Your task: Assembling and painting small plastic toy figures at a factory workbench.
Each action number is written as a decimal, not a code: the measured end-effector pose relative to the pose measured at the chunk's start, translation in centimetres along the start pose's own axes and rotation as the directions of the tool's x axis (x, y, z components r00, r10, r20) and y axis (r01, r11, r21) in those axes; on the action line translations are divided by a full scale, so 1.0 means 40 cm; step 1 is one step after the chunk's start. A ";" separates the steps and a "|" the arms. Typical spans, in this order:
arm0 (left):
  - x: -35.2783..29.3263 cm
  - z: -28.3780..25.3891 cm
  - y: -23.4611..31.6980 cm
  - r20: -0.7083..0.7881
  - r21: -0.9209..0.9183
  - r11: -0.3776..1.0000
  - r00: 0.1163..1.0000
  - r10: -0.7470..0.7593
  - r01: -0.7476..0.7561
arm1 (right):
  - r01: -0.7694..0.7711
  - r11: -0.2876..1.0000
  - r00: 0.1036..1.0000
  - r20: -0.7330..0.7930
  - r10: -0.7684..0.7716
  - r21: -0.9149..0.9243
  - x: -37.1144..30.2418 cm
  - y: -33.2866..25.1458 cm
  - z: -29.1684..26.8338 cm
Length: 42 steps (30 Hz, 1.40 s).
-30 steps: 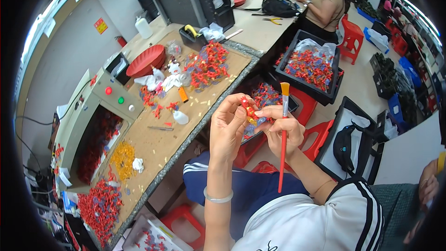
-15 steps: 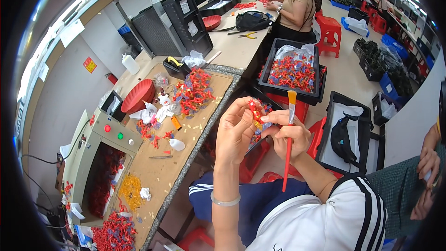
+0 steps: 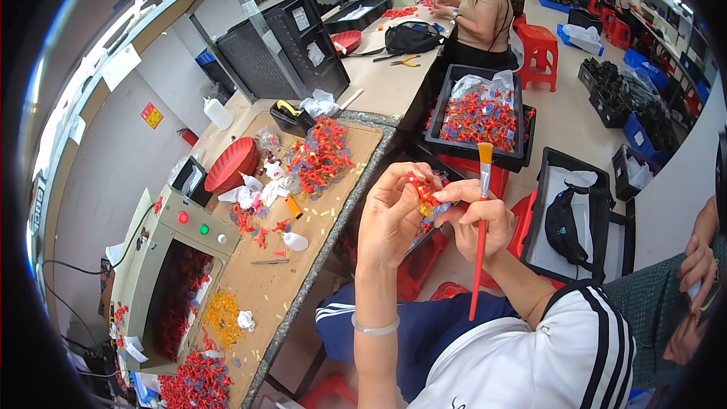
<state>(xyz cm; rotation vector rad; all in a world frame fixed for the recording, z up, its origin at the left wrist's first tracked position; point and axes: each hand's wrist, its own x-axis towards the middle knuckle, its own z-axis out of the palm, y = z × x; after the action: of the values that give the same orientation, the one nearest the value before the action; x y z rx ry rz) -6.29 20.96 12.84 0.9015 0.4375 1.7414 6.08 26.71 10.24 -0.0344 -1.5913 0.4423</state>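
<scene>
Figure (image 3: 426,199) sits pinched in left hand (image 3: 388,220); right hand (image 3: 496,227), grip closed, holds brush (image 3: 477,273) — apparently close handling, next needing steadiness.

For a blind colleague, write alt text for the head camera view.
A person's left hand and right hand hold a small red-and-yellow piece; the right also grips a red-handled, yellow-bristled brush. On the left, a brown-topped bench bears heaped red-and-purple pieces.
</scene>
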 end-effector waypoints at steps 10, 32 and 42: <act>-0.001 0.005 0.008 0.031 -0.018 1.000 1.000 -0.002 0.002 | 0.039 0.992 0.999 -0.022 -0.037 0.120 0.012 0.001 0.006; -0.013 0.049 0.038 -0.277 0.250 0.961 0.960 -0.048 0.121 | -0.193 0.913 0.981 0.061 0.183 0.359 -0.024 0.032 -0.008; -0.030 -0.012 0.039 -0.306 0.282 0.954 0.952 -0.006 0.097 | -0.320 0.793 0.943 0.096 0.317 0.519 -0.032 0.041 0.042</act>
<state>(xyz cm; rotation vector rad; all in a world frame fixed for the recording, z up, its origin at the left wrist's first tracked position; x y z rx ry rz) -7.51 19.36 13.15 0.8197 0.9363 1.7995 4.17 27.41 8.51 0.1218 -1.4201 1.1416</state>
